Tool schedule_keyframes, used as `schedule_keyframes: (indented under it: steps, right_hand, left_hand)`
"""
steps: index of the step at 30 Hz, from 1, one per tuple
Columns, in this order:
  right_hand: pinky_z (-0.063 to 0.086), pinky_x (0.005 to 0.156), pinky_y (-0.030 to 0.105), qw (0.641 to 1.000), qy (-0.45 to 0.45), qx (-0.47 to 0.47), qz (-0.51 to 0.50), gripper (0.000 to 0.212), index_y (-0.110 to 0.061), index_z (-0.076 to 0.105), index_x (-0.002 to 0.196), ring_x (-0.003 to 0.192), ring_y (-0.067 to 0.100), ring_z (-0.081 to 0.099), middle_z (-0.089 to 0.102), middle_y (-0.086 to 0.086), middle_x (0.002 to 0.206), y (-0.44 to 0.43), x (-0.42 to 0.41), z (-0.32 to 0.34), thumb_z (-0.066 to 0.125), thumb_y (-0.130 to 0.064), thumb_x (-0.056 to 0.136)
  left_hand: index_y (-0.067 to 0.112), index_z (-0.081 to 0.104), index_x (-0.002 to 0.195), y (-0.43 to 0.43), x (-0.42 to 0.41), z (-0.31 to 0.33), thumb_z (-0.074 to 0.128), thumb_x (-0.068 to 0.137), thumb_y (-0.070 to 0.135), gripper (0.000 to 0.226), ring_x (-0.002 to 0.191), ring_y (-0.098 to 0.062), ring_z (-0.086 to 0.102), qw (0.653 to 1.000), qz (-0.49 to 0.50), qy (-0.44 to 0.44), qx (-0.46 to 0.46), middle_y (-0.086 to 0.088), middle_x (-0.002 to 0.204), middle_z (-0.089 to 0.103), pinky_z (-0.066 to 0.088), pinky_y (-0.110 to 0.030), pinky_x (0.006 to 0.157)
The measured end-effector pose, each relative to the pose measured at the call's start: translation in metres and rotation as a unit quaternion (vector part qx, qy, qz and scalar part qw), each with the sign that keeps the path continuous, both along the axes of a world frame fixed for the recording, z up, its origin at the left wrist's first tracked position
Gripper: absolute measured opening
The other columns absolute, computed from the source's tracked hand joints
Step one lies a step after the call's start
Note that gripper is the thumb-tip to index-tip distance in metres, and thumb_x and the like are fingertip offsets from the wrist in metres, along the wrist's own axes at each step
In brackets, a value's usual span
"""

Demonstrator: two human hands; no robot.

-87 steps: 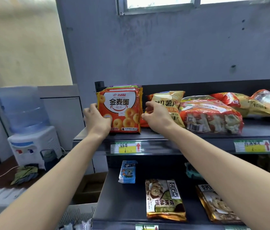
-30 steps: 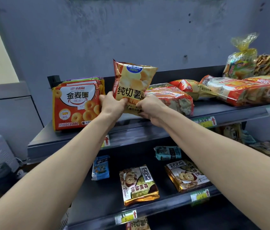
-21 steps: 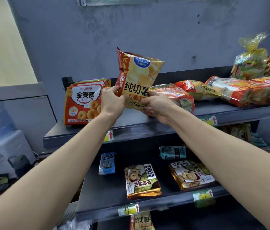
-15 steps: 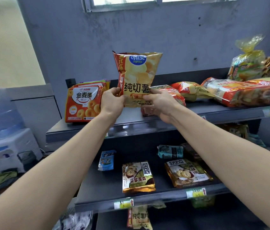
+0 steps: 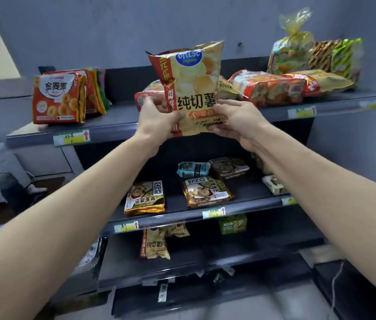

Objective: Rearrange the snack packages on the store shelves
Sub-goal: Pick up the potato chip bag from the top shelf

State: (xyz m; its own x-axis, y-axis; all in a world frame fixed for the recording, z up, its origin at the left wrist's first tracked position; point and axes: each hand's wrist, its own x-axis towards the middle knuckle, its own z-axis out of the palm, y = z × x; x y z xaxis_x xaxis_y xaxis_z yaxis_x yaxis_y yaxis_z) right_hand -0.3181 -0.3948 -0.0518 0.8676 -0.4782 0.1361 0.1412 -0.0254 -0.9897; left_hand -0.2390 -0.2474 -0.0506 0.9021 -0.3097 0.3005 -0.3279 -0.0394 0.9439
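Note:
A yellow potato chip bag (image 5: 194, 84) with a red side stripe is held upright in the air in front of the top shelf (image 5: 113, 125). My left hand (image 5: 157, 122) grips its lower left edge, and my right hand (image 5: 235, 121) grips its lower right corner. At the left end of the top shelf stands a row of orange ring-snack packs (image 5: 58, 98). Behind the chip bag a red-and-clear pack (image 5: 147, 95) lies on that shelf, partly hidden.
More red and yellow packs (image 5: 272, 87) and tied bags (image 5: 293, 51) fill the right of the top shelf. Cookie packs (image 5: 145, 197) (image 5: 206, 191) lie on the middle shelf, another chip bag (image 5: 154, 247) on the lower one. A water dispenser stands at far left.
Both hands let go of the orange ring-snack packs, picked up the yellow chip bag and raised it upright. My view has swung down and right, showing the lower shelves.

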Motion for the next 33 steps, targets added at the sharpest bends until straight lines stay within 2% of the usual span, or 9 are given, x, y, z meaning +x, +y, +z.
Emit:
schedule_keyframes:
  steps: [4, 7, 10, 14, 16, 19, 22, 26, 33]
  right_hand:
    - [0.057, 0.066, 0.026, 0.999, 0.035, -0.002, -0.028, 0.007, -0.022, 0.064, 0.09, 0.065, 0.019, 0.068, 0.071, 0.003, 0.091, -0.038, -0.039, -0.023, 0.058, -0.023, 0.093]
    - [0.056, 0.06, 0.021, 0.997, 0.062, -0.002, -0.043, 0.01, -0.02, 0.065, 0.093, 0.063, 0.016, 0.069, 0.071, 0.002, 0.09, -0.06, -0.062, -0.039, 0.057, -0.025, 0.094]
    - [0.055, 0.055, 0.018, 0.995, 0.084, -0.003, -0.05, 0.014, -0.017, 0.066, 0.1, 0.066, 0.017, 0.069, 0.072, 0.003, 0.091, -0.076, -0.078, -0.055, 0.056, -0.025, 0.094]
    - [0.057, 0.063, 0.022, 0.993, 0.108, 0.014, -0.049, 0.013, -0.018, 0.066, 0.099, 0.071, 0.018, 0.07, 0.072, 0.002, 0.088, -0.091, -0.09, -0.076, 0.056, -0.024, 0.094]
    - [0.057, 0.061, 0.02, 0.991, 0.121, 0.022, -0.044, 0.015, -0.018, 0.066, 0.102, 0.073, 0.018, 0.07, 0.072, 0.002, 0.091, -0.096, -0.095, -0.085, 0.055, -0.024, 0.095]
    - [0.057, 0.065, 0.022, 0.989, 0.139, 0.027, -0.042, 0.02, -0.016, 0.065, 0.11, 0.077, 0.019, 0.07, 0.071, 0.004, 0.098, -0.103, -0.099, -0.095, 0.054, -0.024, 0.095]
    - [0.056, 0.064, 0.022, 0.988, 0.146, 0.03, -0.046, 0.022, -0.015, 0.064, 0.113, 0.079, 0.02, 0.07, 0.071, 0.006, 0.101, -0.11, -0.101, -0.104, 0.053, -0.022, 0.095]
    - [0.057, 0.077, 0.028, 0.984, 0.163, 0.046, -0.047, 0.027, -0.012, 0.062, 0.12, 0.086, 0.023, 0.07, 0.07, 0.007, 0.107, -0.116, -0.093, -0.119, 0.054, -0.02, 0.095]
    - [0.056, 0.077, 0.028, 0.981, 0.186, 0.052, -0.032, 0.03, -0.012, 0.06, 0.123, 0.089, 0.023, 0.07, 0.07, 0.007, 0.109, -0.113, -0.055, -0.139, 0.055, -0.019, 0.095]
  left_hand:
    - [0.011, 0.052, 0.113, -0.031, -0.035, -0.023, 0.068, 0.085, 0.013, 0.033, 0.098, -0.022, 0.066, 0.996, -0.061, 0.042, 0.041, -0.004, 0.111, 0.065, 0.058, -0.046, 0.079]
    - [0.012, 0.06, 0.108, -0.048, -0.054, -0.036, 0.066, 0.087, 0.012, 0.022, 0.098, -0.02, 0.066, 0.991, -0.097, 0.051, 0.082, -0.003, 0.11, 0.067, 0.059, -0.042, 0.077]
    - [0.008, 0.061, 0.112, -0.062, -0.064, -0.048, 0.065, 0.087, 0.011, 0.025, 0.098, -0.021, 0.067, 0.983, -0.118, 0.072, 0.119, -0.005, 0.113, 0.067, 0.06, -0.038, 0.076]
    - [0.005, 0.06, 0.118, -0.075, -0.071, -0.065, 0.066, 0.086, 0.011, 0.033, 0.1, -0.021, 0.066, 0.973, -0.143, 0.095, 0.152, -0.006, 0.115, 0.067, 0.06, -0.035, 0.075]
    - [0.006, 0.06, 0.118, -0.081, -0.071, -0.073, 0.066, 0.086, 0.012, 0.034, 0.098, -0.021, 0.067, 0.969, -0.151, 0.104, 0.165, -0.006, 0.113, 0.067, 0.059, -0.033, 0.073]
    - [0.008, 0.06, 0.117, -0.09, -0.069, -0.083, 0.066, 0.086, 0.012, 0.032, 0.097, -0.021, 0.067, 0.964, -0.159, 0.113, 0.18, -0.005, 0.109, 0.067, 0.059, -0.035, 0.077]
    - [0.008, 0.058, 0.123, -0.1, -0.064, -0.092, 0.066, 0.086, 0.012, 0.038, 0.095, -0.019, 0.067, 0.961, -0.165, 0.117, 0.19, -0.004, 0.11, 0.067, 0.058, -0.03, 0.072]
    - [0.009, 0.056, 0.127, -0.108, -0.052, -0.105, 0.066, 0.086, 0.013, 0.043, 0.096, -0.018, 0.067, 0.955, -0.172, 0.123, 0.207, -0.004, 0.112, 0.067, 0.058, -0.026, 0.068]
    - [0.009, 0.052, 0.132, -0.104, -0.019, -0.126, 0.066, 0.086, 0.011, 0.048, 0.1, -0.021, 0.066, 0.952, -0.152, 0.155, 0.218, -0.004, 0.113, 0.066, 0.058, -0.033, 0.077]
